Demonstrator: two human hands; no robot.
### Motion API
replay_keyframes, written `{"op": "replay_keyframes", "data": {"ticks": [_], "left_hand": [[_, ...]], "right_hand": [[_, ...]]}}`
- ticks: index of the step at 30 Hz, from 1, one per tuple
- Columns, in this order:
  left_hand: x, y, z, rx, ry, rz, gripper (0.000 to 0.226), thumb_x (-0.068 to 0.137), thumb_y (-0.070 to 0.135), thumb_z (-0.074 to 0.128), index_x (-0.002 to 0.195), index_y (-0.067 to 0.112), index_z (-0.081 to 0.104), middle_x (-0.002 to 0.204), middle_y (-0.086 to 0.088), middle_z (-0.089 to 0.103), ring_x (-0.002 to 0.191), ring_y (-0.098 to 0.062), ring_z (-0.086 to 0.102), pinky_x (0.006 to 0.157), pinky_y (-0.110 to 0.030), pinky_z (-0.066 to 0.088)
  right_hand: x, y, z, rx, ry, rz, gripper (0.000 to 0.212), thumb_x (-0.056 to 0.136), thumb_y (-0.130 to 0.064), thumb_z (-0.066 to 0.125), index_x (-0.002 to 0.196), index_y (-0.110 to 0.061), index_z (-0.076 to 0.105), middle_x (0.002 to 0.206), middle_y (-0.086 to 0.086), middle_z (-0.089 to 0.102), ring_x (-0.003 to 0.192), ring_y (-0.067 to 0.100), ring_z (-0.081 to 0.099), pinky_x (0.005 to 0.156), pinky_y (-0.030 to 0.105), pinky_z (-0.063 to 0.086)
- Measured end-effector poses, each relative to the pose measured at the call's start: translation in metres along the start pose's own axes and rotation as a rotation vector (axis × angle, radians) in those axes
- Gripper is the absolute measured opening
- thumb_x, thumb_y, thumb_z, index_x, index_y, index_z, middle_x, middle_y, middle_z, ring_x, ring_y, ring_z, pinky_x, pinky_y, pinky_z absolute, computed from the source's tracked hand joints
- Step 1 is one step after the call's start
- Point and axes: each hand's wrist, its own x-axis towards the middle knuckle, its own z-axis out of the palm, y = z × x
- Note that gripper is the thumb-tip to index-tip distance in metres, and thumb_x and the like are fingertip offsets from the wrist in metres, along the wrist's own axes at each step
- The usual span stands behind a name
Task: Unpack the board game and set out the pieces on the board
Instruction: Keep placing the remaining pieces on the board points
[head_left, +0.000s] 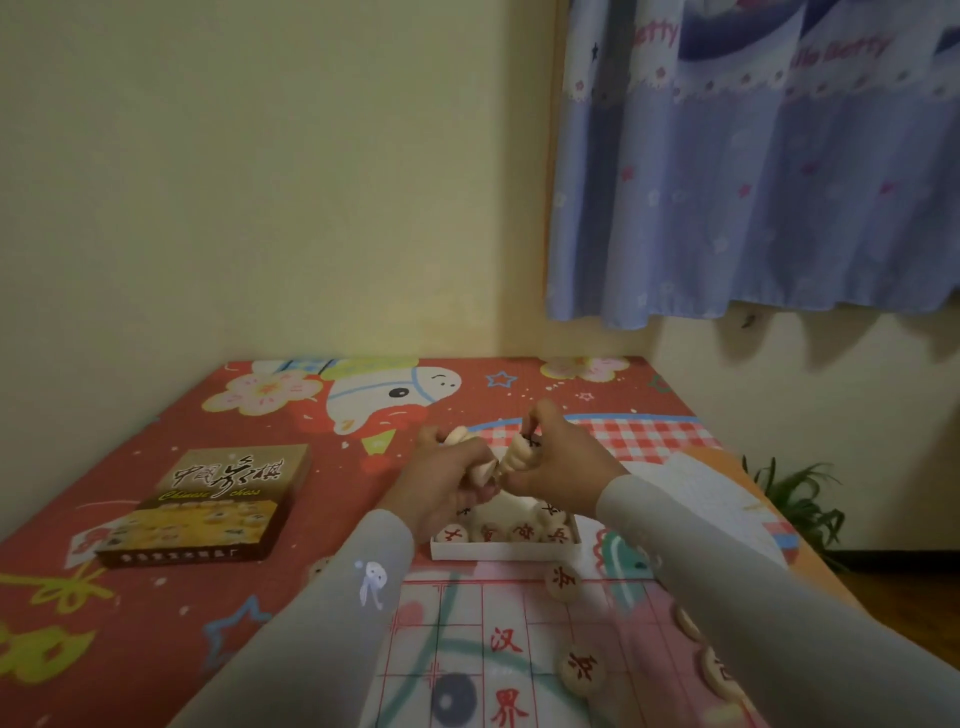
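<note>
A translucent game board (467, 654) with red grid lines lies at the near edge of the bed. Behind it sits a white box tray (504, 550) holding several round wooden pieces with red characters. My left hand (441, 483) and my right hand (561, 462) are raised above the tray, each shut on a stack of pale round pieces (514, 457), the stacks nearly touching. Several loose pieces lie on the board, one (562, 581) near the tray and another (581, 670) closer to me. The box lid (208, 506) lies to the left.
Everything rests on a red cartoon-print bedsheet (130, 597). A cream wall stands behind and a blue curtain (753, 182) hangs at upper right. A white paper (717, 499) lies right of the tray. A green plant (800, 499) stands beside the bed's right edge.
</note>
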Motion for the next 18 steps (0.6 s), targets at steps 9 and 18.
{"op": "replay_keyframes", "data": {"ticks": [9, 18], "left_hand": [[-0.056, -0.018, 0.000, 0.066, 0.222, -0.055, 0.040, 0.089, 0.037, 0.060, 0.122, 0.026, 0.041, 0.105, -0.009, 0.066, 0.074, -0.023, 0.064, 0.051, -0.024, 0.046], [-0.132, -0.008, -0.002, 0.139, 0.134, -0.043, 0.004, 0.090, 0.024, 0.051, 0.090, 0.022, 0.054, 0.060, 0.001, 0.052, 0.045, -0.011, 0.042, 0.045, -0.018, 0.029]], "right_hand": [[-0.060, -0.057, 0.015, -0.263, -0.147, -0.001, 0.047, 0.072, -0.026, 0.075, 0.103, -0.020, 0.040, 0.086, 0.000, 0.061, 0.067, 0.013, 0.050, 0.062, 0.029, 0.044], [-0.115, -0.093, 0.013, -0.262, -0.137, -0.005, 0.051, 0.069, -0.030, 0.078, 0.103, -0.024, 0.040, 0.081, -0.006, 0.058, 0.064, 0.010, 0.049, 0.057, 0.025, 0.043]]}}
